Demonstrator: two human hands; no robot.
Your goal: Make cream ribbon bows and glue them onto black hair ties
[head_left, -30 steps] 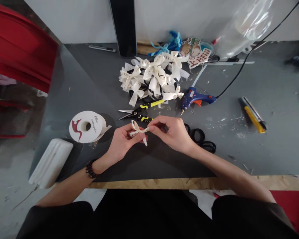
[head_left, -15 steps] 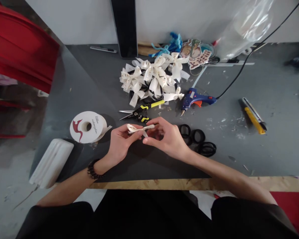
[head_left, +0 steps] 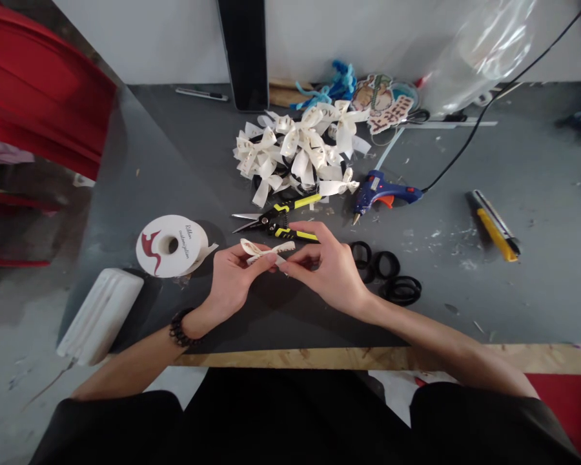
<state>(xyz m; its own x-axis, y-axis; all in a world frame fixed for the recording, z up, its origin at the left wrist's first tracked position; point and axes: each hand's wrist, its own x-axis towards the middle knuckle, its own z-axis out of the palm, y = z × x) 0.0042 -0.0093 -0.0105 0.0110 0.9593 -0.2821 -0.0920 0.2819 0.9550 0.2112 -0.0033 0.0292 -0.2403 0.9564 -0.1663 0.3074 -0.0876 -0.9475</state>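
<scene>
A small cream ribbon bow is held above the grey table, near its front edge. My left hand pinches it at the middle, fingers closed round the knot. My right hand pinches the bow's right tail between thumb and fingertips. Just behind my hands lie black and yellow snips. A ribbon spool sits to the left of my left hand. A beaded bracelet is on my left wrist.
A pile of finished cream bows lies further back. A blue glue gun with a black cord, several black hair ties and a yellow utility knife lie to the right. A white folded object rests at the left edge.
The bow has been turned from upright loops to lying flatter between my hands. My right hand slid from the bow's upper right to pinching its tail lower down.
</scene>
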